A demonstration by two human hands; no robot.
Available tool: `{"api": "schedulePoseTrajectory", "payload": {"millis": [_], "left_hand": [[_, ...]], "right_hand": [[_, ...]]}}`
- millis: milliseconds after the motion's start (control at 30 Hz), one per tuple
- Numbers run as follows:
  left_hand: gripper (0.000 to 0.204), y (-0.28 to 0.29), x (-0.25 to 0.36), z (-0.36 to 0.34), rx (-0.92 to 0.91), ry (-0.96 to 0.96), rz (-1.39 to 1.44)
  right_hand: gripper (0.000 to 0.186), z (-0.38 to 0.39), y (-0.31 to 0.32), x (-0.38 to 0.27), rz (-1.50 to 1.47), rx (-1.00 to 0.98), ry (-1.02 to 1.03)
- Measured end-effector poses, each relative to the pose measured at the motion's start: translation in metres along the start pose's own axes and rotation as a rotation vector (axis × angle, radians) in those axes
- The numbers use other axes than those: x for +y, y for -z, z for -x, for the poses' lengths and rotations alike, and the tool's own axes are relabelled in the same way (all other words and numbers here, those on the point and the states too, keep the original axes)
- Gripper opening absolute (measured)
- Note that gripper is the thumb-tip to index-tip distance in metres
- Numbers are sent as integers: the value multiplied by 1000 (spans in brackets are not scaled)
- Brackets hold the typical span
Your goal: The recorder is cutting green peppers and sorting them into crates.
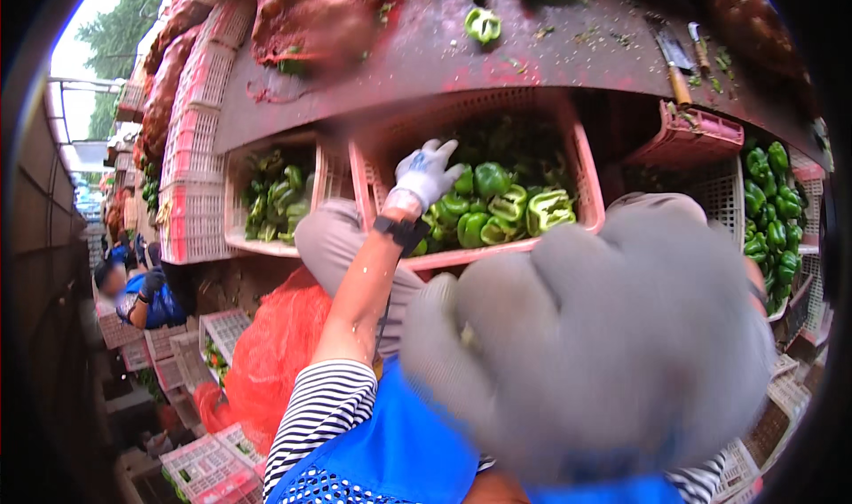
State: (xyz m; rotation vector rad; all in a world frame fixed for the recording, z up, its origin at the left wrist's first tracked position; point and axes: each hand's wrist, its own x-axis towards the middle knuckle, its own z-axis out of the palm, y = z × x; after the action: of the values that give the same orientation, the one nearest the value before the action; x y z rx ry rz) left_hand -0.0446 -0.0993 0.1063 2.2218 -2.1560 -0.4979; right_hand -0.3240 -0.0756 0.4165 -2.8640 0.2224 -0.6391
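Note:
A pink crate (590, 185) holds whole green bell peppers (491, 179) and cut ones, including an opened bell pepper (550, 211) at its front right. My left hand (426, 171), in a whitish glove, is over the crate's left part beside the peppers. Its fingers are spread and nothing shows in them. Very close to the view, my right hand (603, 335) in a grey glove is large and blurred. Its fingers are curled in, and I cannot make out what they hold, if anything. It hides much of the lower right.
A dark worktop (568, 60) beyond the crate bears a cut pepper (483, 26), a cleaver (676, 56) and a small knife (699, 47). Pepper crates (311, 193) flank mine. A red mesh sack (280, 353) lies by my left leg. Another person (146, 300) is at far left.

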Motion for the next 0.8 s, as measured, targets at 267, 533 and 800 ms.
{"api": "schedulePoseTrajectory", "payload": {"millis": [267, 533, 800], "left_hand": [[48, 33, 45, -92, 63, -191, 159], [53, 60, 57, -255, 154, 39, 374], [58, 37, 75, -379, 130, 32, 632]], "right_hand": [[23, -30, -35, 2, -88, -99, 299], [28, -35, -55, 69, -199, -134, 352], [27, 25, -114, 216, -926, 151, -437]]}}
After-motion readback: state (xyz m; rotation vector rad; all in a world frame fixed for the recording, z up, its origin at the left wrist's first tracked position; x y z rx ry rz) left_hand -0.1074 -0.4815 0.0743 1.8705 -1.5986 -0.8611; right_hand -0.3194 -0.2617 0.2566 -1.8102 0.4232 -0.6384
